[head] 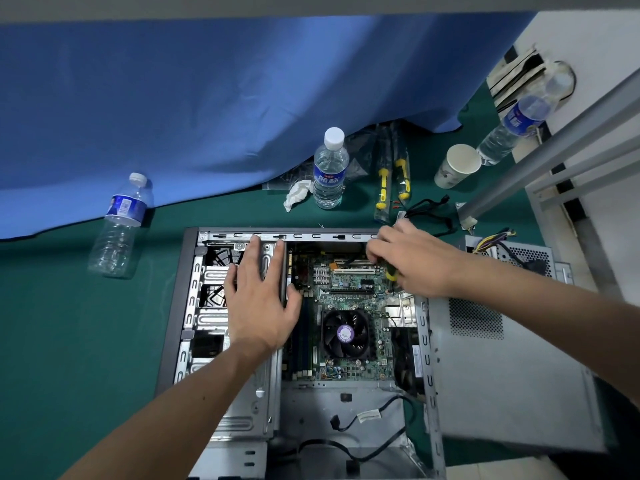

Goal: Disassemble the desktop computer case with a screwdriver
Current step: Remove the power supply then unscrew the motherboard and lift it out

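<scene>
Green table (69,323), blue cloth (207,116) behind. Open case (194,258) — board (349,285), fan (346,332) inside. Left hand (258,299) flat, fingers spread; right hand (412,261) curled round screwdriver (390,271).

Even, fairly bright indoor light from overhead, cool tint. Shadows soft and short: faint one beside the empty bottle (119,225) on the bench (69,306), darker patches inside the case (346,323) bays. Mild glare on bare metal frame and on the standing bottle (330,168). Strong wide-angle bending at edges; rail (554,147) at right stretched. Centre sharp, corners and both forearms slightly soft.
</scene>
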Demonstrator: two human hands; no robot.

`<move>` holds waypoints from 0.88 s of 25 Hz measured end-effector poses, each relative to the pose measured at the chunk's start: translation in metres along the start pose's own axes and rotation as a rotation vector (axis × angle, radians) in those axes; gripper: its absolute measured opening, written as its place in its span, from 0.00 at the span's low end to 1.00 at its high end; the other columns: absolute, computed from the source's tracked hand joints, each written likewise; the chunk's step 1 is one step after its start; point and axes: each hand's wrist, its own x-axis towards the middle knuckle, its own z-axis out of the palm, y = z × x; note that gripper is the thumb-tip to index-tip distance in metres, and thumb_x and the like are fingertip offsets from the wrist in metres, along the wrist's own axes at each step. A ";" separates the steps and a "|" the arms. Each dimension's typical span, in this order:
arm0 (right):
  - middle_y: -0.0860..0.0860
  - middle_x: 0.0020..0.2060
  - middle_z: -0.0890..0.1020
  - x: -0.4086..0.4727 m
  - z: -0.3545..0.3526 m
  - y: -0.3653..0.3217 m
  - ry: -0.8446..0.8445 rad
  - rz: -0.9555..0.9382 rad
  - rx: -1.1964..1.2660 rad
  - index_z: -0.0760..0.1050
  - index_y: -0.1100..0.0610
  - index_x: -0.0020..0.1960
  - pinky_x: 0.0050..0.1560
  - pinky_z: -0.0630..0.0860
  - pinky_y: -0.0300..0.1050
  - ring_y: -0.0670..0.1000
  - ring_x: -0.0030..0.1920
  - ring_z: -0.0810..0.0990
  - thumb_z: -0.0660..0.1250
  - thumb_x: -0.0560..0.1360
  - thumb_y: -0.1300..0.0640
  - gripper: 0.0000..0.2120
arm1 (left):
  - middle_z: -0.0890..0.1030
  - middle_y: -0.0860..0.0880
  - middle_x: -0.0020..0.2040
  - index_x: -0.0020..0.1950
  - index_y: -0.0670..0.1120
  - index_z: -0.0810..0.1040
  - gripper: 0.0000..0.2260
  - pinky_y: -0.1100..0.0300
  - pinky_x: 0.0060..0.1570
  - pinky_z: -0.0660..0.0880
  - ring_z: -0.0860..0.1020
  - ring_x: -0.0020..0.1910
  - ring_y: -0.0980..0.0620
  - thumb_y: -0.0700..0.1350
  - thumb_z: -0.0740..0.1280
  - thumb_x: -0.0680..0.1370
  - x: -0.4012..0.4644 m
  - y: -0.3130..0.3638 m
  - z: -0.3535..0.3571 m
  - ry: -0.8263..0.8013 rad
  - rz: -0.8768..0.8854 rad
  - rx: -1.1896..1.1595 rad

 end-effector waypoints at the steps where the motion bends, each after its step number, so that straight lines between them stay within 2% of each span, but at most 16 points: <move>1: 0.50 0.54 0.69 -0.001 -0.002 -0.001 -0.033 0.000 0.041 0.66 0.50 0.58 0.50 0.70 0.47 0.53 0.55 0.67 0.67 0.73 0.61 0.17 | 0.52 0.44 0.80 0.80 0.54 0.55 0.31 0.46 0.75 0.50 0.53 0.78 0.47 0.59 0.54 0.77 0.000 0.000 0.000 0.002 0.000 -0.003; 2: 0.51 0.54 0.68 -0.001 -0.003 -0.003 -0.035 0.018 0.025 0.66 0.50 0.58 0.49 0.71 0.48 0.54 0.55 0.68 0.68 0.75 0.56 0.15 | 0.52 0.44 0.80 0.80 0.54 0.55 0.31 0.46 0.75 0.50 0.53 0.78 0.47 0.59 0.54 0.77 0.000 0.000 0.000 0.002 0.002 -0.006; 4: 0.54 0.54 0.69 -0.001 0.000 -0.008 -0.015 0.106 -0.088 0.66 0.54 0.60 0.43 0.73 0.50 0.56 0.51 0.74 0.60 0.80 0.43 0.17 | 0.52 0.44 0.80 0.80 0.54 0.55 0.31 0.47 0.75 0.49 0.53 0.78 0.47 0.59 0.54 0.77 -0.001 -0.001 0.000 0.000 0.002 -0.008; 6: 0.54 0.51 0.69 0.001 0.000 -0.008 0.004 0.096 -0.089 0.66 0.56 0.60 0.43 0.75 0.51 0.56 0.48 0.75 0.54 0.83 0.46 0.15 | 0.51 0.44 0.80 0.80 0.54 0.55 0.31 0.46 0.75 0.49 0.53 0.78 0.47 0.59 0.54 0.77 -0.001 -0.001 0.000 0.000 0.000 -0.006; 8: 0.51 0.51 0.68 0.001 -0.003 -0.006 0.006 0.010 -0.007 0.67 0.54 0.58 0.49 0.73 0.50 0.54 0.51 0.71 0.61 0.80 0.56 0.08 | 0.52 0.44 0.80 0.80 0.54 0.55 0.31 0.46 0.75 0.50 0.53 0.78 0.47 0.59 0.54 0.77 0.000 0.000 0.000 0.000 0.001 -0.004; 9: 0.50 0.52 0.68 0.001 -0.004 -0.005 -0.013 -0.008 0.001 0.67 0.53 0.57 0.49 0.71 0.48 0.53 0.53 0.69 0.64 0.76 0.59 0.12 | 0.52 0.44 0.80 0.80 0.54 0.55 0.31 0.46 0.75 0.50 0.54 0.78 0.47 0.59 0.54 0.77 0.000 0.000 0.000 0.003 0.001 -0.005; 11: 0.52 0.54 0.68 0.002 -0.003 -0.007 -0.034 0.026 -0.085 0.66 0.53 0.60 0.44 0.69 0.47 0.54 0.53 0.70 0.67 0.76 0.53 0.15 | 0.52 0.44 0.80 0.80 0.54 0.56 0.31 0.47 0.75 0.49 0.54 0.78 0.47 0.59 0.54 0.77 0.000 0.000 -0.001 0.005 0.001 -0.009; 13: 0.55 0.55 0.69 0.002 -0.002 -0.009 -0.017 0.138 -0.141 0.66 0.55 0.62 0.38 0.70 0.48 0.57 0.49 0.76 0.58 0.81 0.42 0.19 | 0.53 0.44 0.79 0.80 0.54 0.56 0.31 0.47 0.74 0.48 0.54 0.78 0.47 0.59 0.54 0.77 0.000 0.000 -0.001 0.008 0.003 -0.011; 15: 0.55 0.54 0.70 0.004 -0.003 -0.007 -0.008 0.109 -0.110 0.67 0.56 0.62 0.38 0.73 0.50 0.57 0.48 0.77 0.55 0.83 0.45 0.17 | 0.53 0.43 0.79 0.79 0.54 0.57 0.31 0.47 0.75 0.49 0.54 0.78 0.47 0.58 0.54 0.77 0.000 0.000 -0.001 0.010 0.003 -0.013; 17: 0.51 0.52 0.69 0.002 -0.007 -0.002 -0.021 0.014 -0.007 0.68 0.53 0.58 0.48 0.74 0.50 0.55 0.53 0.71 0.62 0.79 0.56 0.09 | 0.53 0.44 0.79 0.80 0.54 0.56 0.31 0.46 0.75 0.49 0.54 0.78 0.47 0.58 0.54 0.76 0.000 0.001 -0.001 0.005 0.003 -0.017; 18: 0.49 0.53 0.69 0.000 -0.010 -0.001 -0.035 -0.022 0.009 0.68 0.51 0.57 0.51 0.72 0.48 0.53 0.54 0.68 0.65 0.75 0.58 0.12 | 0.53 0.44 0.79 0.80 0.54 0.56 0.31 0.46 0.75 0.50 0.54 0.78 0.47 0.58 0.54 0.77 0.000 0.001 -0.001 0.004 0.002 -0.016; 20: 0.52 0.56 0.68 -0.001 -0.009 -0.002 -0.046 -0.004 -0.071 0.67 0.52 0.60 0.50 0.72 0.47 0.53 0.56 0.68 0.67 0.76 0.52 0.15 | 0.52 0.44 0.79 0.80 0.54 0.55 0.31 0.45 0.75 0.50 0.55 0.77 0.47 0.59 0.54 0.77 0.000 0.001 -0.002 0.003 0.001 -0.016; 22: 0.55 0.56 0.69 -0.002 -0.007 -0.004 -0.022 0.099 -0.124 0.67 0.55 0.62 0.43 0.74 0.49 0.56 0.52 0.75 0.58 0.81 0.43 0.18 | 0.53 0.43 0.79 0.80 0.54 0.56 0.31 0.45 0.75 0.51 0.55 0.78 0.47 0.59 0.53 0.76 0.000 0.001 -0.002 0.003 0.002 -0.019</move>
